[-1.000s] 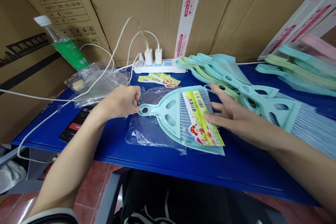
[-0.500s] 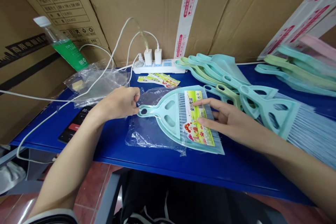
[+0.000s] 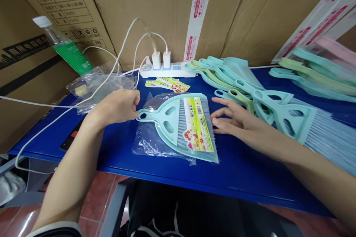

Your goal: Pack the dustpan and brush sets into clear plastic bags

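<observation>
Dustpan [image 3: 167, 126] of pale aqua plastic lies flat just in front of the power strip [image 3: 168, 70], its long axis running left to right. Its handle, with a round hole at the end, points left; its wide mouth faces right. Two oval slots pierce the back. Nested in it is a hand brush [image 3: 194, 127] with grey bristles, and across that sits a label card [image 3: 198, 126] in green and yellow, with a barcode and cartoon mushrooms and flowers; its small Chinese print is too small to read. Beneath lies a clear plastic bag [image 3: 150, 144], on the blue table [image 3: 241, 170]. The left hand [image 3: 115, 107] is curled at the handle's end, though whether it grips cannot be told. The right hand [image 3: 239, 118] lies open, fingers spread, just beside the bristles. Right of the power strip lies a stack of aqua and green dustpans [image 3: 222, 72].
</observation>
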